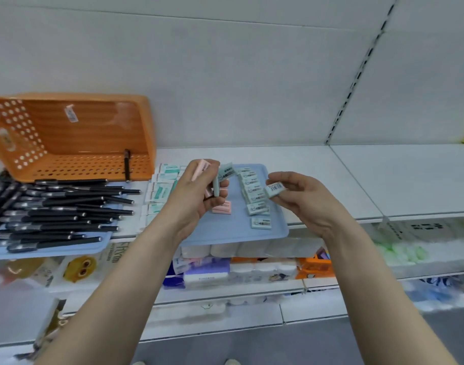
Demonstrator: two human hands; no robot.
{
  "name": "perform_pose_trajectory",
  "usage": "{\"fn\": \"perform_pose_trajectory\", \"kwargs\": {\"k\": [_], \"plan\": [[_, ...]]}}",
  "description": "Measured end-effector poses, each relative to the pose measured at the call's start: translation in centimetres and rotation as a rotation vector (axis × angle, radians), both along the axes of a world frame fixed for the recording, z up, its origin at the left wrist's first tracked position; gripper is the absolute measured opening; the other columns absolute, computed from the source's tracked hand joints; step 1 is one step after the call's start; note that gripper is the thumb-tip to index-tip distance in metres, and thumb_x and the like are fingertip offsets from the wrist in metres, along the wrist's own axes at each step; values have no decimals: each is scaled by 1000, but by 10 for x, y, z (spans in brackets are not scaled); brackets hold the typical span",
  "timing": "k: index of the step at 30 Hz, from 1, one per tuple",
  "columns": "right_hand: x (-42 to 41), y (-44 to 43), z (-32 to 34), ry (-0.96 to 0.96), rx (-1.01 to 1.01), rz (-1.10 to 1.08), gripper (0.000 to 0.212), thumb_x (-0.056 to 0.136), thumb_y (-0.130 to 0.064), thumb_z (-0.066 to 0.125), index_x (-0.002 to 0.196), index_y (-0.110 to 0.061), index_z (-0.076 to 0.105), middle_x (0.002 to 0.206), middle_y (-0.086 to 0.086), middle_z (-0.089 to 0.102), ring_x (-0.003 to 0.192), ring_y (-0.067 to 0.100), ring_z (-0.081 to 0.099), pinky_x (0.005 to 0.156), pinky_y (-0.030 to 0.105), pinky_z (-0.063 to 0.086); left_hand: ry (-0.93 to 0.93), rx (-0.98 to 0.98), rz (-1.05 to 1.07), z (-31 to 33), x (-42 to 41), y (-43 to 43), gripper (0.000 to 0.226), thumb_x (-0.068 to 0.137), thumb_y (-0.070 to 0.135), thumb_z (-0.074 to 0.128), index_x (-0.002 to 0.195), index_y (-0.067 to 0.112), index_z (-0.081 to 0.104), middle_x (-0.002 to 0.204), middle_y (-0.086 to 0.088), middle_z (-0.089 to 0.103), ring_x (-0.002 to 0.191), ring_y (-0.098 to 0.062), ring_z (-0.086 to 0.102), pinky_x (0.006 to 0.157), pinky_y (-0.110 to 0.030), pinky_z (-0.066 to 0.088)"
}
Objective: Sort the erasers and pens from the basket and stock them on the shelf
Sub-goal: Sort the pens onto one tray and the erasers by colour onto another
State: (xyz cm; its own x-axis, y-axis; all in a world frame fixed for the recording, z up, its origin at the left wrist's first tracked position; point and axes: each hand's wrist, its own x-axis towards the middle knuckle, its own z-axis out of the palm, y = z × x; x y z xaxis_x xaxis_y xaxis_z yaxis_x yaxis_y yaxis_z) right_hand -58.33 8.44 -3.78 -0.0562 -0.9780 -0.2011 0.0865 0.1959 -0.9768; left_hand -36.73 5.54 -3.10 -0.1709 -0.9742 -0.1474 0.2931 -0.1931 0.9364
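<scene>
On the white shelf, a blue tray juts over the front edge. Left hand hovers above the tray's left part, fingers curled round a clutch of erasers: a pink eraser up by the thumb, teal erasers fanned beside it (exact count not readable). Right hand, apart from the left, pinches a single eraser between thumb and fingertips, barcode face up, over the tray's right side; its other fingers are loosely bent. Between the hands a row of overlapping teal erasers runs down the tray, with a loose eraser lying apart nearest the front. A pink stack sits on the tray, partly hidden behind the left hand. Just left of the tray lies a column of white-green erasers; the left wrist covers their right ends. Far left, a second tray carries a heap of black pens, mostly crosswise. Behind them an orange basket lies tipped on its side, mouth toward the camera, a lone pen upright at its lip. Lower shelves hold wrapped packs, blurred.
</scene>
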Motion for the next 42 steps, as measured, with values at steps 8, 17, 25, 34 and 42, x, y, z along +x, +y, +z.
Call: {"fn": "perform_pose_trajectory", "kwargs": {"k": [8, 17, 25, 34, 42], "plan": [[0, -9, -9, 268, -128, -63, 30, 82, 8, 68, 107, -9, 71, 99, 1, 74, 87, 5, 69, 71, 14, 53, -3, -3, 21, -3, 9, -2, 11, 97, 25, 55, 103, 17, 57, 90, -11, 64, 71, -16, 63, 56, -22, 55], [5, -30, -8, 165, 13, -126, 21, 94, -20, 63, 93, 0, 70, 76, 13, 71, 59, 11, 65, 57, 17, 54, -9, 7, 24, -2, 21, -7, 8, 97, 24, 55, 101, 18, 58, 94, -13, 63, 72, -15, 63, 56, -22, 54], [-3, -19, 4, 244, 66, 77, 10, 90, -11, 67, 96, -3, 69, 86, 9, 74, 74, 12, 68, 62, 18, 55, -20, 20, 4, -6, 22, -13, 9, 97, 25, 55, 103, 18, 58, 90, -13, 65, 68, -16, 62, 56, -23, 54], [10, 7, -17, 771, 101, 25, 13, 76, -18, 81, 80, -12, 71, 66, 4, 72, 58, 14, 66, 60, 24, 53, -66, 31, -138, -11, -3, -12, 19, 100, 32, 49, 107, 16, 58, 84, -11, 69, 65, -16, 63, 57, -23, 54], [34, -10, 4, 417, -272, -29, 11, 86, -16, 73, 96, -19, 73, 86, 2, 72, 72, 9, 65, 62, 22, 53, -120, 37, -284, -8, -9, -12, 21, 100, 32, 49, 111, 17, 58, 85, -12, 71, 67, -19, 63, 65, -28, 55]]}}
